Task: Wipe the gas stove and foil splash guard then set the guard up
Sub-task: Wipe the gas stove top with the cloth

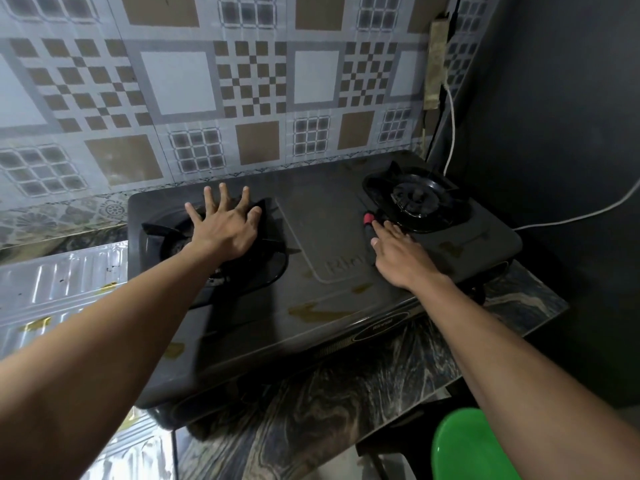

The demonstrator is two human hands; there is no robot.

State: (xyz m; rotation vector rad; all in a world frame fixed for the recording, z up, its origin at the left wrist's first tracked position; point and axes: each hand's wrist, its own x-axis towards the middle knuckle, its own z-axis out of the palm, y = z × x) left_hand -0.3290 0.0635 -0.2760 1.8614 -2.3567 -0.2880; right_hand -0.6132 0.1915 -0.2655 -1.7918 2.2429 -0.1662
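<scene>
A black two-burner gas stove (322,237) sits on a dark marbled counter, with yellowish stains along its front. My left hand (225,226) lies flat with fingers spread on the left burner grate (162,237), holding nothing. My right hand (398,251) rests on the stove top beside the right burner (415,199), fingers stretched out. Its fingertips touch a small red-and-black object (367,221); I cannot tell whether it is gripped. The silver ribbed foil splash guard (55,289) lies flat to the left of the stove, spotted with stains.
A patterned tiled wall (242,81) stands right behind the stove. A dark wall closes off the right side, where a white cable (450,133) hangs down. A green plastic item (467,445) sits at the bottom right. The marbled counter (329,410) extends toward me.
</scene>
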